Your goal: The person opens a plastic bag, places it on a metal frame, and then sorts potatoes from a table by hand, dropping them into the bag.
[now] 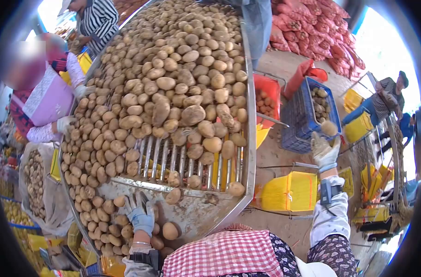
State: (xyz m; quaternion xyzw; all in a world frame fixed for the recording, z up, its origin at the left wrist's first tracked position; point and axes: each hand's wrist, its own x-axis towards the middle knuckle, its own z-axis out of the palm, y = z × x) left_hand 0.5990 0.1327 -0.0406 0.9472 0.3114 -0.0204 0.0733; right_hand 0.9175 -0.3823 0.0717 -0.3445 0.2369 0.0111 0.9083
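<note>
Head view: a blurred potato (329, 128) is seen at the fingertips of the gloved right hand (324, 150), by the near rim of the blue crate (294, 120), beyond the bench's (196, 210) right edge; whether it is clamped or loose cannot be told. Left-hand (140, 217) fingers are spread apart beside potatoes near the bench's near left corner. Bruising is judged best avoided by a low, gentle release.

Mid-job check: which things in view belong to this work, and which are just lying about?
Apparently in the job:
- left hand, beside potatoes on the metal table
- right hand, near the blue crate

Probably just lying about:
- yellow basket
- stacked red sacks
</note>
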